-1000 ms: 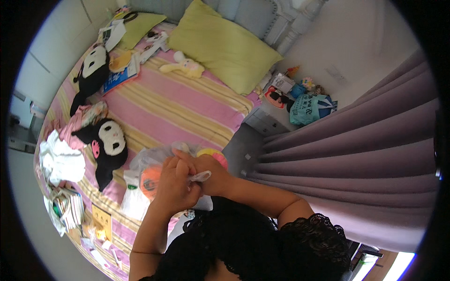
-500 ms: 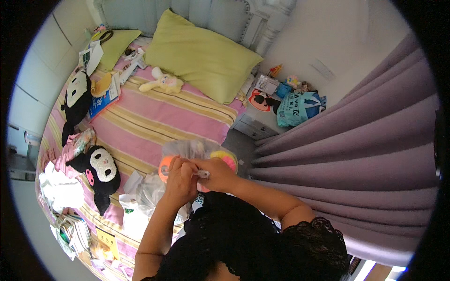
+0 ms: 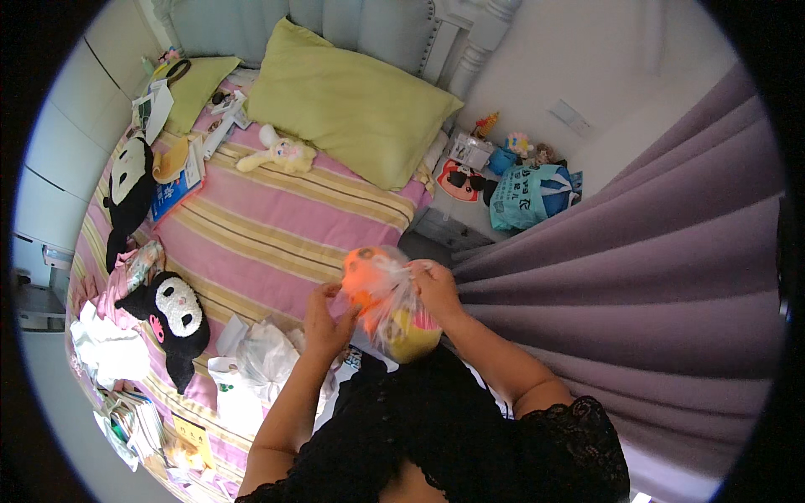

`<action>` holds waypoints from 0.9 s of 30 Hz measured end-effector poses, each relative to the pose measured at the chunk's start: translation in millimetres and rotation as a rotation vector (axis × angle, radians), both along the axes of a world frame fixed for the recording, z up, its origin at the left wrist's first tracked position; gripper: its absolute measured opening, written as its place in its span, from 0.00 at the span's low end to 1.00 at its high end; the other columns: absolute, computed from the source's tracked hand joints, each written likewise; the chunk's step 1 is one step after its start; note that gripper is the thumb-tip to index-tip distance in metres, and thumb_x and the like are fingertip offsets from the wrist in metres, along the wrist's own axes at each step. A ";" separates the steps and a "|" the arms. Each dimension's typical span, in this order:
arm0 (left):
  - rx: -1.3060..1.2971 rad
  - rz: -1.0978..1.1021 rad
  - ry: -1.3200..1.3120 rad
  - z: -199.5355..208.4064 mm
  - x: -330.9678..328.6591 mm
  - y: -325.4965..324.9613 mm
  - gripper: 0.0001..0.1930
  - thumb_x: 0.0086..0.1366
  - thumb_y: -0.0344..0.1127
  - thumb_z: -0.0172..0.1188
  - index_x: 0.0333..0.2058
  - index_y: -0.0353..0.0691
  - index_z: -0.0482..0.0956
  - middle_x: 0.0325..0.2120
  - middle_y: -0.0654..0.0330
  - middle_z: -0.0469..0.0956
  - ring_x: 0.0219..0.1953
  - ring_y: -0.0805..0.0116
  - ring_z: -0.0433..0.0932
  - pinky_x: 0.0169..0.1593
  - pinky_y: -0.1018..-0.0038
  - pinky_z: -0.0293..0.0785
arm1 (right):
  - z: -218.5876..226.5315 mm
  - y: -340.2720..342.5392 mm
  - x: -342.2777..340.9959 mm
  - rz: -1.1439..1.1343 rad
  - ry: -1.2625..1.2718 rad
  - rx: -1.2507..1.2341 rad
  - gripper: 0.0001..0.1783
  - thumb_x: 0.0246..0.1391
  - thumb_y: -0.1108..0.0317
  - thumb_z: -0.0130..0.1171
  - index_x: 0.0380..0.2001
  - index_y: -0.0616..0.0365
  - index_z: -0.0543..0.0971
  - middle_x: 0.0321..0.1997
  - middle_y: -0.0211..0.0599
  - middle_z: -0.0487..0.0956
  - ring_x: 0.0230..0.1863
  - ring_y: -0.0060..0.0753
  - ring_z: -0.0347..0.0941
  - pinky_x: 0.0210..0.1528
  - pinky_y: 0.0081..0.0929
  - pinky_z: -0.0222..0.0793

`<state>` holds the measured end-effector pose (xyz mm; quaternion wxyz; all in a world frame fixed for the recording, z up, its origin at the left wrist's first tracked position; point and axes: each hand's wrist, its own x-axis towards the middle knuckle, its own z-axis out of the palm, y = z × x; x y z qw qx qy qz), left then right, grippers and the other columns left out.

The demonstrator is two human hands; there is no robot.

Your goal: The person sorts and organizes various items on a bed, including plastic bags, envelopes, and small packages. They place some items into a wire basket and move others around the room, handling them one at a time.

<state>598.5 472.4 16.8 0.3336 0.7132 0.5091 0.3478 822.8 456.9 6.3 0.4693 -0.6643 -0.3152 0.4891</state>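
Observation:
A clear plastic bag (image 3: pixel 392 289) hangs tilted in front of my body. Inside it show a bright orange soft-looking thing (image 3: pixel 363 275) and a yellow-and-pink one (image 3: pixel 411 339); their exact kind is blurred by the plastic. My right hand (image 3: pixel 436 289) pinches the bag at its right side. At the bag's left, my left hand (image 3: pixel 327 323) has its thumb and fingers spread, close to the orange thing. Whether its fingertips touch the plastic I cannot tell. Below the left hand, crumpled white plastic bags (image 3: pixel 264 360) lie on the bed.
The striped bed (image 3: pixel 277 226) carries black-and-white plush toys (image 3: pixel 180 314), a yellow plush bunny (image 3: pixel 285 155), a green pillow (image 3: pixel 352 105), and books (image 3: pixel 138 423). A nightstand (image 3: pixel 457 225) holds a turquoise bag (image 3: pixel 528 201). Purple curtains (image 3: pixel 620 277) hang at right.
My hands were together at the bag's gathered top and are now apart. The right hand has moved right with the bag, which has turned; the left has opened beside it.

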 end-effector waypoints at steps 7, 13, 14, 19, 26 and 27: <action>-0.228 0.177 0.011 -45.8 -0.9 24.9 0.29 0.52 0.34 0.67 0.50 0.35 0.65 0.41 0.52 0.74 0.41 0.60 0.74 0.45 0.67 0.69 | -45.9 94.9 123.5 -0.401 -0.091 0.075 0.13 0.63 0.63 0.46 0.37 0.62 0.74 0.19 0.24 0.66 0.20 0.16 0.60 0.23 0.18 0.57; -0.316 0.253 0.068 -44.1 28.4 56.1 0.30 0.52 0.34 0.67 0.52 0.37 0.64 0.43 0.53 0.74 0.41 0.61 0.74 0.45 0.68 0.69 | -133.0 172.3 235.7 -0.596 -0.288 0.107 0.15 0.61 0.61 0.45 0.38 0.63 0.74 0.23 0.39 0.74 0.25 0.37 0.71 0.30 0.35 0.66; -0.323 0.257 0.064 -47.3 31.0 59.0 0.30 0.52 0.34 0.67 0.52 0.36 0.64 0.43 0.52 0.74 0.41 0.60 0.74 0.45 0.68 0.69 | -147.2 181.2 247.1 -0.607 -0.324 0.080 0.15 0.61 0.61 0.45 0.38 0.63 0.74 0.25 0.42 0.75 0.27 0.42 0.72 0.32 0.37 0.67; -0.366 0.254 0.100 -44.8 47.3 73.7 0.29 0.53 0.34 0.66 0.52 0.36 0.63 0.43 0.52 0.74 0.41 0.60 0.74 0.45 0.67 0.69 | -197.3 200.2 280.9 -0.510 -0.702 -0.233 0.15 0.58 0.61 0.48 0.38 0.63 0.74 0.36 0.52 0.78 0.38 0.53 0.74 0.40 0.42 0.68; -0.420 0.286 0.108 -46.9 50.8 74.1 0.30 0.53 0.35 0.66 0.52 0.36 0.63 0.43 0.52 0.73 0.41 0.61 0.74 0.44 0.68 0.70 | -182.9 203.0 284.3 -0.476 -0.520 -0.228 0.22 0.46 0.58 0.63 0.40 0.62 0.74 0.41 0.50 0.77 0.42 0.49 0.74 0.45 0.39 0.68; -0.447 0.290 0.103 -45.9 51.7 73.5 0.30 0.53 0.35 0.66 0.52 0.37 0.63 0.43 0.52 0.73 0.41 0.61 0.74 0.44 0.68 0.70 | -180.4 203.4 283.7 -0.486 -0.489 -0.210 0.24 0.43 0.57 0.66 0.40 0.62 0.74 0.42 0.49 0.77 0.43 0.49 0.74 0.45 0.39 0.68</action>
